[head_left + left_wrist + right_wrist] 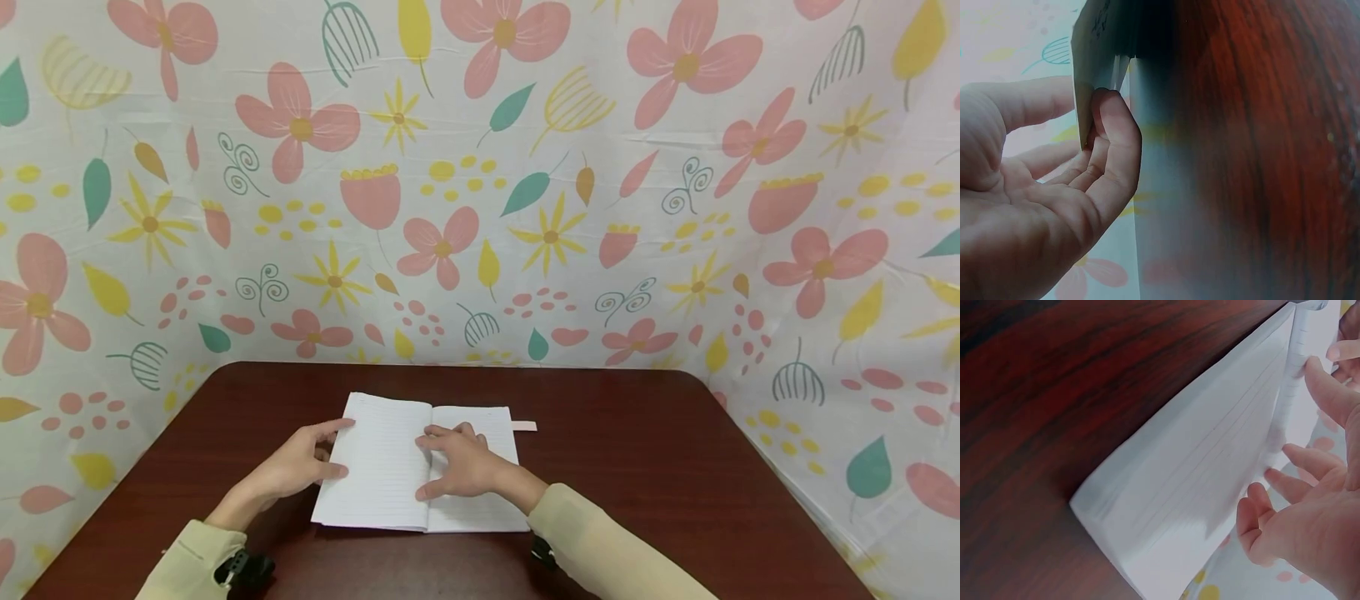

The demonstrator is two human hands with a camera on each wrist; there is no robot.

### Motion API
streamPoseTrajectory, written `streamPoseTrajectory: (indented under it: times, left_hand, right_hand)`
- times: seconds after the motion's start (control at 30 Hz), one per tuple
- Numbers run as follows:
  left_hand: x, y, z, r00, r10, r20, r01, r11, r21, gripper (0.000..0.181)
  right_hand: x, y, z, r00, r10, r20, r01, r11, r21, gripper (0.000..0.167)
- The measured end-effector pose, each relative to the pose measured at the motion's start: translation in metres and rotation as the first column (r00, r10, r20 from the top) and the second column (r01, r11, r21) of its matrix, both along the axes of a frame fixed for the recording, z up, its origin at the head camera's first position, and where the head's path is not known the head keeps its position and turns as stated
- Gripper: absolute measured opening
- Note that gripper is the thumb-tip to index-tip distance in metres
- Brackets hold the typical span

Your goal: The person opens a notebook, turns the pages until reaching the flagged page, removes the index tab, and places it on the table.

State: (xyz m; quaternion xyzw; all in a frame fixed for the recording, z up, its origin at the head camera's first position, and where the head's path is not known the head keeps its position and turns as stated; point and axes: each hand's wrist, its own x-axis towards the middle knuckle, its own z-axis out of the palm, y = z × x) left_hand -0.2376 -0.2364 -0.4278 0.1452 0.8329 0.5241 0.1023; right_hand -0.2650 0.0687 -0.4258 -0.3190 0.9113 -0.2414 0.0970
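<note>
An open notebook point(386, 450) with ruled white pages lies on the dark wooden table. My left hand point(291, 465) holds its left edge, the thumb on the page. In the left wrist view, curled fingers point(1119, 144) of that hand reach under the notebook's cover point(1094, 69). Over the centre fold, my right hand point(471, 467) touches the pages with thumb and fingertips. The right wrist view has these fingers point(1319, 462) spread along the fold, with the right-hand page point(1197, 456) bare beside them.
A pale pink strip point(524, 426) sticks out past the notebook's right edge. The reddish-brown table point(637, 467) reaches back to a flower-printed cloth point(450, 167), which hangs behind and along both sides.
</note>
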Motion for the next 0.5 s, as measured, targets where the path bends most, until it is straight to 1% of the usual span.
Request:
streamPoseTrajectory:
  times: [0.1, 0.17, 0.3, 0.37, 0.5]
  left_hand:
    - [0.001, 0.001, 0.001, 1.000, 0.012, 0.025, -0.012, 1.000, 0.000, 0.064]
    - [0.003, 0.001, 0.001, 0.999, 0.010, 0.033, -0.010, 1.000, 0.004, 0.061]
    - [0.004, 0.001, 0.001, 0.999, 0.008, 0.040, -0.008, 1.000, 0.006, 0.060]
    - [0.004, 0.001, 0.001, 0.999, 0.003, 0.037, -0.003, 1.000, 0.005, 0.060]
    - [0.002, 0.001, 0.000, 0.999, 0.014, 0.038, -0.014, 1.000, 0.000, 0.060]
  right_hand:
    - [0.000, 0.001, 0.000, 1.000, 0.002, -0.001, -0.002, 1.000, 0.008, 0.078]
    - [0.001, 0.002, 0.001, 1.000, 0.005, -0.002, -0.005, 1.000, 0.019, 0.078]
    - [0.003, 0.006, 0.001, 1.000, 0.022, -0.007, -0.021, 0.999, 0.034, 0.079]
    - [0.005, 0.009, 0.002, 1.000, 0.027, -0.010, -0.027, 0.999, 0.022, 0.078]
    - [0.008, 0.016, 0.004, 0.999, 0.017, -0.027, -0.017, 1.000, -0.005, 0.077]
